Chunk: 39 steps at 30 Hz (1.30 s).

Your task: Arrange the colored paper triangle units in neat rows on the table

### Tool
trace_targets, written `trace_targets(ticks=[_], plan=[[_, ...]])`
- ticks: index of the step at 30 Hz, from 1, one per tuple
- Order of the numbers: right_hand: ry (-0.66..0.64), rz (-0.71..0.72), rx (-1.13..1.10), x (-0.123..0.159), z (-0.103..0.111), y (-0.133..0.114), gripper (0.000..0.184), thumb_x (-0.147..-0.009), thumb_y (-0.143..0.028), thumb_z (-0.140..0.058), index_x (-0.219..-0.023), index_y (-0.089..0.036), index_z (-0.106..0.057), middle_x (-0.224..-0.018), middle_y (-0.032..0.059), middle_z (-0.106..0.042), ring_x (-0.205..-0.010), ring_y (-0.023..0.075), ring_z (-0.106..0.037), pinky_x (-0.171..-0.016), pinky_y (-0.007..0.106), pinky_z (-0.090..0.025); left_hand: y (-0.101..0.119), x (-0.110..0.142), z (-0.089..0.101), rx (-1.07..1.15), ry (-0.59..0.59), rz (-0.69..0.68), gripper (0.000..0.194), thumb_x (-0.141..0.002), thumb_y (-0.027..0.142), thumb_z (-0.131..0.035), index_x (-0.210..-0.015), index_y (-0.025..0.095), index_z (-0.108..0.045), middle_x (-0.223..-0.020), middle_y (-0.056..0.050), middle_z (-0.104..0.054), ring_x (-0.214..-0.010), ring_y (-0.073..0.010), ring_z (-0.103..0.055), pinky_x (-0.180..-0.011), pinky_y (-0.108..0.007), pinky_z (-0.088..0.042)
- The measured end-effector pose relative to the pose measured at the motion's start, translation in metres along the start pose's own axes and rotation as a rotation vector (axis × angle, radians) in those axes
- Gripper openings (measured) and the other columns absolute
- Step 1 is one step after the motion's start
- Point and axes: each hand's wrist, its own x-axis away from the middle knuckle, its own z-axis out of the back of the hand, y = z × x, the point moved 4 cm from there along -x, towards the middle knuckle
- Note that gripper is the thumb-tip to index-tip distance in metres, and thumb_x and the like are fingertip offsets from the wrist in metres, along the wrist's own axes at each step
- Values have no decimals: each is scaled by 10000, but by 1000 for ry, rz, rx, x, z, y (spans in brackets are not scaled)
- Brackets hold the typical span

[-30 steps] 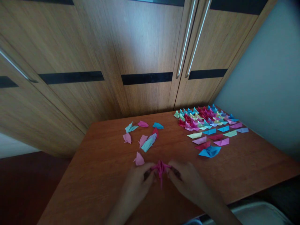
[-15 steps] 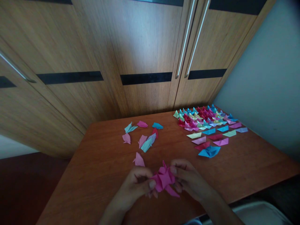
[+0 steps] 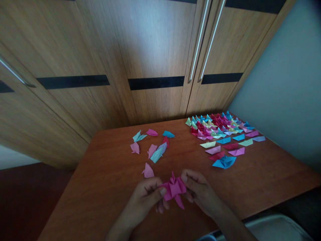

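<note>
A bright pink folded paper figure (image 3: 175,189) is held above the near part of the table, with a square middle, a point at the top and a tail hanging below. My left hand (image 3: 147,197) pinches its left side between thumb and fingers. On the opposite side, my right hand (image 3: 197,187) grips the right flap the same way. Just beyond my left fingers lies a light pink folded paper piece (image 3: 148,170).
Several folded paper pieces (image 3: 157,154) lie loosely mid-table. On the right stand rows of small paper boats (image 3: 218,124), with a blue boat (image 3: 224,162) nearest. Wooden cabinet doors (image 3: 155,103) back the table (image 3: 100,187); a wall (image 3: 283,100) rises at right.
The pink paper figure has turned slightly and its side flaps look more spread out and level. Its tail now hangs straighter down. Both hands still hold it.
</note>
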Motion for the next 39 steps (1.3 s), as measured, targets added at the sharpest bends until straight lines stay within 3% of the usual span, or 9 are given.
trace_targets(ticks=[4,10,17,23,27,31,35,37,39], plan=[[-50,-5,2,-2,-1,2,374,-896,-425,-561,-644,-157,-489,-461,-62,-464,-381,31,-354,-374,160,-201,-5,1,2,61,-44,40,377,-773,480,-685,-656,139,-573,-580,-43,-684,-433,-93,-579,-423,-176,-432],[-4,-72,125,-7,2,-1,365,-870,-484,-565,-704,-162,-517,-490,-43,-555,-338,48,-419,-310,145,-240,-8,0,7,70,-24,49,420,-742,533,-688,-647,137,-586,-540,-33,-669,-401,-91,-562,-399,-176,-425],[58,-70,346,-6,12,-7,400,-880,-547,-503,-720,-181,-479,-462,-51,-560,-325,54,-433,-300,128,-265,-6,-2,18,-226,101,98,439,-789,563,-602,-612,171,-515,-434,22,-587,-325,-53,-399,-346,-153,-255],[58,-43,461,-5,19,-12,418,-903,-554,-455,-701,-188,-457,-434,-62,-522,-327,49,-408,-316,133,-246,0,-8,16,-511,133,47,434,-853,489,-528,-577,156,-573,-538,9,-588,-441,-79,-429,-444,-192,-308],[53,-7,578,-7,23,-16,419,-923,-524,-436,-679,-185,-463,-423,-60,-507,-348,49,-416,-352,139,-270,1,-9,15,-564,158,59,463,-846,475,-541,-495,180,-481,-432,44,-483,-442,-88,-410,-480,-202,-307],[45,-18,611,-11,26,-15,400,-921,-495,-449,-668,-185,-466,-437,-56,-512,-355,55,-420,-360,151,-279,-4,-9,14,-507,133,99,436,-838,501,-539,-536,188,-495,-390,69,-443,-396,-85,-366,-455,-202,-281],[96,23,576,-12,24,-11,285,-914,-450,-476,-914,-179,-565,-546,-45,-561,-442,80,-491,-412,171,-350,-6,-10,14,-449,180,90,474,-836,546,-508,-519,199,-451,-379,74,-424,-382,-82,-352,-445,-203,-271],[206,115,569,-6,22,-12,309,-920,-427,-475,-1104,-188,-542,-600,-37,-573,-508,102,-532,-463,193,-399,-6,-11,13,-437,210,98,485,-838,557,-494,-512,203,-436,-379,66,-443,-369,-82,-353,-433,-207,-261],[337,222,611,5,19,-14,305,-928,-407,-470,-1137,-196,-541,-647,-17,-586,-568,120,-561,-523,216,-436,-5,-11,11,-425,246,108,483,-837,558,-495,-512,206,-433,-385,60,-467,-355,-81,-347,-419,-212,-246]])
